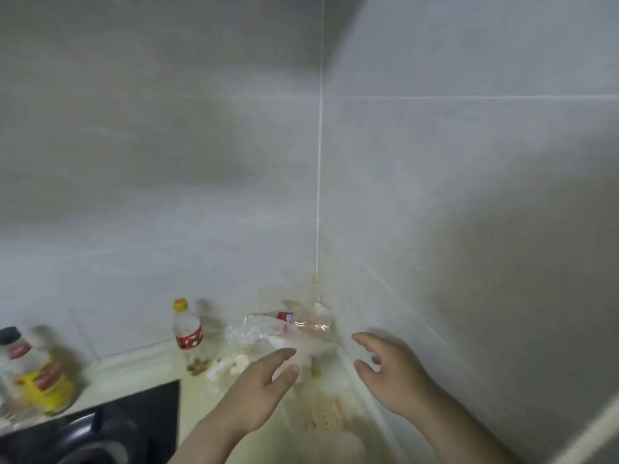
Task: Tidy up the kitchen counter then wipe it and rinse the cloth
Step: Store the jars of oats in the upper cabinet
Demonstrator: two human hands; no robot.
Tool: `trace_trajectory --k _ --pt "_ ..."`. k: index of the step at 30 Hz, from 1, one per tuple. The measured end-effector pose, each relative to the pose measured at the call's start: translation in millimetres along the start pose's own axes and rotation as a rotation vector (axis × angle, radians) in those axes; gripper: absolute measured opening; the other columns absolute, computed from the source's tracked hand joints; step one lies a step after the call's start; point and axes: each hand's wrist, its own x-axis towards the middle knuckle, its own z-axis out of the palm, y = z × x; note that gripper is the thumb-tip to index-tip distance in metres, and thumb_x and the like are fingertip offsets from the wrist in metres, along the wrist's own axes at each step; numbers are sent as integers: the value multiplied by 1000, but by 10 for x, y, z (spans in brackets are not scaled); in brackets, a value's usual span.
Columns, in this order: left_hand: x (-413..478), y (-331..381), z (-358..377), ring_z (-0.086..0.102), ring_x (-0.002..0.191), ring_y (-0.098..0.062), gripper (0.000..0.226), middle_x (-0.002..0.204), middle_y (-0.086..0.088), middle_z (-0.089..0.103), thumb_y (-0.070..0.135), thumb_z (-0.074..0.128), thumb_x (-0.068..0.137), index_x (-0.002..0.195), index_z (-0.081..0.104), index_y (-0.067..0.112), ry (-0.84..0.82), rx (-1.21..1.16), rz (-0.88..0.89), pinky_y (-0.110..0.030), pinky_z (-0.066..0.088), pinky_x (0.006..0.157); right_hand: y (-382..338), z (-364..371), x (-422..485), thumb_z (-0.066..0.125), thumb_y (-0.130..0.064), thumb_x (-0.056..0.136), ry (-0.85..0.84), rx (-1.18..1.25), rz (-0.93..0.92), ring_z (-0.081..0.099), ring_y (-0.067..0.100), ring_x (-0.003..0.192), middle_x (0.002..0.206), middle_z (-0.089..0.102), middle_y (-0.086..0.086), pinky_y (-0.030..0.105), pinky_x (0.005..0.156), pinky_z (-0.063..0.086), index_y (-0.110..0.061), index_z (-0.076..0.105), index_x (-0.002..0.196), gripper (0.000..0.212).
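The view is blurred. Crumpled clear plastic bags and wrappers [284, 328] lie heaped in the counter's far right corner. My left hand [264, 386] reaches toward the heap with straight fingers and holds nothing. To its right, my right hand [392, 373] hovers close to the side wall, its fingers loosely spread and empty. A small bottle [187, 331] with a yellow cap and red label stands upright left of the heap. Small brown bits [197, 366] and white scraps [227, 363] lie on the pale counter [321, 390].
A black cooktop [140, 416] with a dark pan [90, 440] fills the lower left. A large yellow-labelled bottle [43, 380] and a dark-capped jar [13, 346] stand at the far left. Tiled walls meet at the corner behind the heap.
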Motion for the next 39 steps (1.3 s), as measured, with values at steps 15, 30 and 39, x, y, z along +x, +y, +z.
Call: trace_trajectory --k 15,30,39 --pt "-159 -537 669 41 133 -3 49 148 14 44 46 51 95 141 46 31 -238 272 -63 -15 30 106 408 725 -465 61 -33 84 -397 8 121 59 -10 101 111 66 -22 25 90 52 -46 59 111 30" --pt "-292 -586 404 41 132 -6 50 146 15 45 50 46 95 141 44 31 -153 472 -27 -17 30 105 878 1255 -322 69 -35 68 -381 96 193 57 6 115 126 56 -13 19 96 47 -40 47 130 66" --pt "-315 -345 125 42 130 -2 48 142 16 48 49 48 95 139 47 31 5 448 44 -10 28 102 555 872 -219 71 -31 66 -154 261 73 47 -11 118 132 50 -18 4 100 33 -36 46 140 78"
